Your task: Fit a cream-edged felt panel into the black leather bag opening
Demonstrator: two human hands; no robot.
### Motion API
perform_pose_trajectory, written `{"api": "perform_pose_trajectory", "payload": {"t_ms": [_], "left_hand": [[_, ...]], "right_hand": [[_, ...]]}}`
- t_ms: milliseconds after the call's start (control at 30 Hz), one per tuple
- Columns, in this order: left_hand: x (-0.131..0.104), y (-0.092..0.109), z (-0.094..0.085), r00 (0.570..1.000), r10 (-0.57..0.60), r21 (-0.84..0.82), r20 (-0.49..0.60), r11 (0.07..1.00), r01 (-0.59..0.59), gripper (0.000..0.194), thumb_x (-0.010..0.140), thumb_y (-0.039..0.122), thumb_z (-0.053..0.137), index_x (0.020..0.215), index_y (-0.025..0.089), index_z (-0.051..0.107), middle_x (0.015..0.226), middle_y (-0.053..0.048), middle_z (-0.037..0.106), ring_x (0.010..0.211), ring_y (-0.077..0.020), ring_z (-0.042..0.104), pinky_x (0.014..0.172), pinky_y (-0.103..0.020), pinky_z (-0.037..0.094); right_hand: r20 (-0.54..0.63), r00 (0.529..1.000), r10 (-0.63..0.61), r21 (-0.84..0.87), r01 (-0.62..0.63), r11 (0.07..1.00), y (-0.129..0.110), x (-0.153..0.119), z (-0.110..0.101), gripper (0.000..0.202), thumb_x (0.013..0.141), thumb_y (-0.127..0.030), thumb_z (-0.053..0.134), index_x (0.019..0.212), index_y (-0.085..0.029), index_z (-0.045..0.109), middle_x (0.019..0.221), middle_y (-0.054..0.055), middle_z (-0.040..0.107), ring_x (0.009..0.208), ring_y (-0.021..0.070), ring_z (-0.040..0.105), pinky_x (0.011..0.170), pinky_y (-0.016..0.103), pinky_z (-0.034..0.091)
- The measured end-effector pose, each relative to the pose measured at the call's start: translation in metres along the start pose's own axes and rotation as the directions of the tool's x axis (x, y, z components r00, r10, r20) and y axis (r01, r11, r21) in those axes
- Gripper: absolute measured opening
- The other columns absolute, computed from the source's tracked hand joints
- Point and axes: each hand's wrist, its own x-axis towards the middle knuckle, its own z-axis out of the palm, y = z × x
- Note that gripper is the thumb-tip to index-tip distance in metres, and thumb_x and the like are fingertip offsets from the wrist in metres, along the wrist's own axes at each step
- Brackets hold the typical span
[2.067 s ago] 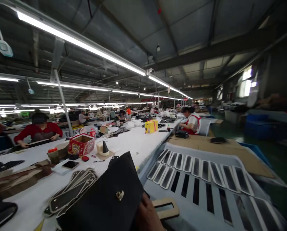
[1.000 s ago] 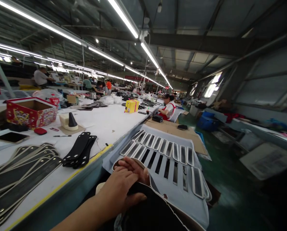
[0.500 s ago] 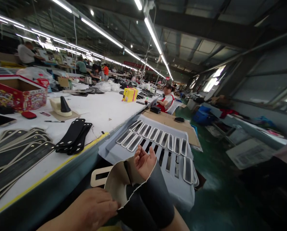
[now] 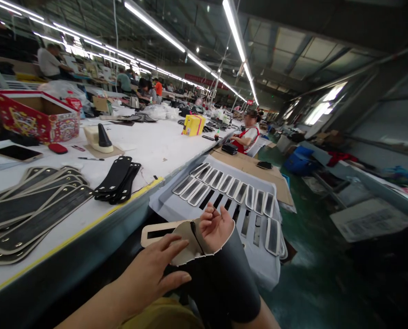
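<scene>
The long white table [image 4: 145,153] ran along the left, and beside it lay a pale blue sheet [image 4: 162,202] carrying rows of pale-edged strips [image 4: 224,183]. Farther off, a person [image 4: 247,137] in a red apron sat beside the table.

The black leather piece [image 4: 241,274] was in front of the camera, just right of the table edge, curved around the right forearm like a sleeve. A moment earlier its mouth gaped wide; now less of its pale inside showed. In the oldest picture it had shown a broad outer face with a metal clasp.

The left hand [image 4: 157,267] was open, its fingers spread over the near left rim of the piece; whether they touched it could not be told. Half a second before, those fingers had been closer together at that rim. The right hand [image 4: 214,228] came out through the mouth, palm up, open with loosely curled fingers, much as before, and gripped nothing.

On the table, the pale-edged straps [image 4: 42,210] lay in an overlapping heap, near the red box [image 4: 35,119] and smaller black straps [image 4: 116,180]. A tan frame [image 4: 148,230] lay partly behind the piece. Beyond were the yellow box [image 4: 193,126] and, nearer, a phone [image 4: 17,153].
</scene>
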Motion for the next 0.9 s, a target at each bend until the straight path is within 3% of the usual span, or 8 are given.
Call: {"api": "perform_pose_trajectory", "payload": {"t_ms": [100,200,267,367,533,633,733,900], "left_hand": [[0.013,0.019,0.008,0.995,0.083,-0.039,-0.05,0.996,-0.085,0.05,0.082,0.053,0.055,0.124,0.027,0.056,0.132,-0.009,0.05,0.119,-0.0272,0.048,0.101,-0.041,0.039],[0.022,0.035,0.02,0.993,0.113,-0.201,-0.02,0.973,-0.114,0.032,0.089,0.044,0.046,0.099,0.021,0.066,0.091,-0.004,0.065,0.084,-0.0165,0.06,0.076,-0.026,0.046],[0.024,0.041,0.027,0.987,0.145,-0.231,-0.066,0.96,-0.156,0.036,0.092,0.04,0.042,0.076,0.017,0.064,0.066,-0.001,0.058,0.066,-0.0127,0.054,0.067,-0.024,0.042],[0.023,0.044,0.035,0.962,0.235,-0.208,-0.138,0.943,-0.26,0.039,0.093,0.035,0.041,0.061,0.016,0.054,0.055,0.001,0.047,0.058,-0.0103,0.046,0.072,-0.026,0.041],[0.023,0.046,0.037,0.973,0.218,-0.213,-0.07,0.95,-0.228,0.037,0.092,0.035,0.042,0.063,0.018,0.056,0.053,0.002,0.049,0.056,-0.0103,0.047,0.077,-0.027,0.042],[0.025,0.048,0.034,0.994,0.106,-0.257,-0.008,0.961,-0.104,0.026,0.089,0.039,0.048,0.093,0.021,0.066,0.074,-0.001,0.065,0.073,-0.0154,0.057,0.078,-0.027,0.043],[0.027,0.05,0.033,1.0,0.008,-0.285,0.007,0.959,-0.006,0.04,0.085,0.043,0.053,0.118,0.023,0.059,0.095,-0.005,0.068,0.087,-0.0193,0.06,0.078,-0.027,0.045],[0.028,0.056,0.037,0.985,0.17,-0.326,-0.017,0.931,-0.167,0.031,0.092,0.033,0.04,0.083,0.019,0.067,0.063,0.001,0.06,0.062,-0.0112,0.054,0.075,-0.024,0.043]], "right_hand": [[0.015,1.0,-0.017,-0.036,0.017,0.999,0.004,-0.007,0.002,0.022,0.087,-0.034,0.048,0.089,-0.013,0.056,0.065,-0.003,0.056,0.054,0.0055,0.051,0.045,0.014,0.041],[-0.007,0.999,-0.049,-0.051,0.049,0.998,0.003,-0.011,0.003,0.027,0.09,-0.035,0.041,0.088,-0.013,0.057,0.065,-0.002,0.055,0.054,0.0061,0.051,0.045,0.016,0.041],[-0.022,0.997,-0.073,-0.055,0.072,0.996,-0.001,-0.012,0.003,0.027,0.09,-0.034,0.04,0.087,-0.013,0.057,0.065,-0.002,0.055,0.054,0.0061,0.051,0.045,0.016,0.042],[-0.046,0.989,-0.142,-0.045,0.14,0.989,-0.01,-0.012,-0.001,0.026,0.089,-0.034,0.043,0.085,-0.013,0.057,0.064,-0.002,0.055,0.053,0.0057,0.051,0.045,0.015,0.041],[-0.023,0.973,-0.23,-0.051,0.228,0.972,-0.02,-0.012,-0.009,0.025,0.088,-0.036,0.047,0.085,-0.014,0.059,0.066,-0.002,0.056,0.055,0.0055,0.052,0.045,0.015,0.042],[0.013,0.969,-0.247,-0.097,0.248,0.964,-0.023,-0.012,-0.014,0.022,0.085,-0.036,0.053,0.084,-0.016,0.059,0.066,-0.003,0.056,0.056,0.005,0.053,0.046,0.014,0.042],[0.033,0.969,-0.246,-0.119,0.248,0.962,-0.025,-0.012,-0.017,0.021,0.081,-0.037,0.057,0.085,-0.016,0.059,0.066,-0.003,0.056,0.056,0.0047,0.052,0.047,0.014,0.043],[0.048,0.969,-0.243,-0.102,0.247,0.964,-0.028,-0.017,-0.018,0.019,0.08,-0.034,0.058,0.084,-0.016,0.059,0.068,-0.003,0.055,0.058,0.0041,0.052,0.049,0.014,0.043]]}}
